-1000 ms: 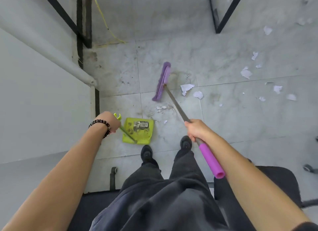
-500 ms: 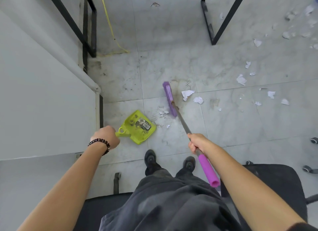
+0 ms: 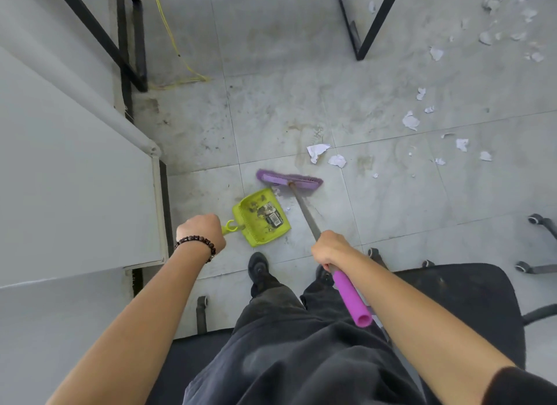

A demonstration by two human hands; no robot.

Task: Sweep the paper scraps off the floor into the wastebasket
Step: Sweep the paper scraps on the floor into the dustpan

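My left hand (image 3: 201,232) grips the handle of a lime-green dustpan (image 3: 261,217) that lies flat on the grey tiled floor, its mouth toward the broom. My right hand (image 3: 330,249) grips the metal shaft of a purple broom (image 3: 289,180), just above its purple foam grip. The broom head lies crosswise right at the dustpan's far lip. Two white paper scraps (image 3: 316,151) lie just beyond the broom head. Several more scraps (image 3: 410,121) are scattered over the floor to the right and far right. No wastebasket is in view.
A grey desk panel (image 3: 75,178) fills the left side. Black metal table legs (image 3: 132,58) stand at the back left and back centre (image 3: 361,37). A black office chair (image 3: 452,299) is under me, with castors (image 3: 536,220) at the right. A yellow cable (image 3: 177,58) trails along the back floor.
The broom head swung from pointing away to lying crosswise and came back to the dustpan's lip. My left hand turned the dustpan so its mouth faces the broom.
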